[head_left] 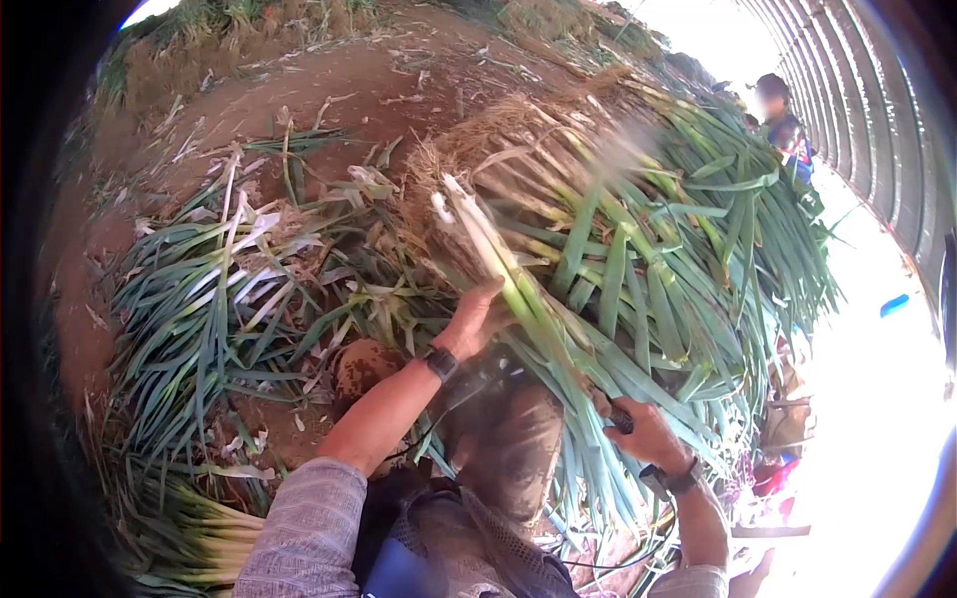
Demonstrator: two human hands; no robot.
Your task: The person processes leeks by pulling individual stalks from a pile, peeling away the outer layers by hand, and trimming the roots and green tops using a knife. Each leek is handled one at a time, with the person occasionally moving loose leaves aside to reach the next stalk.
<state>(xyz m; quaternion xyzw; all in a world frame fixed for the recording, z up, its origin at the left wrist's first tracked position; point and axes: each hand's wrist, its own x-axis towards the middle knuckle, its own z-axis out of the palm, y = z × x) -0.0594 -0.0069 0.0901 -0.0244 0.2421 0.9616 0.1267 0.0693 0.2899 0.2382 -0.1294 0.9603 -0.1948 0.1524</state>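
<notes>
My left hand [477,319] is closed around the stalks of a few long green onions [510,282]. Their white root ends point up and away, and their leaves fall toward my right knee. My right hand [648,436] grips a knife by its dark handle [620,419], close against the leaves of those onions. The knife's blade is mostly hidden among the greens. Just beyond both hands lies a large heap of untrimmed green onions [678,254], with dry brown roots at its near left side.
Onions with whiter stems lie in a pile [204,309] on the left. A bundle [214,533] sits at lower left. Peeled scraps litter the brown soil [329,80]. Another person [788,130] is at the far right, beside a ribbed greenhouse wall [872,130].
</notes>
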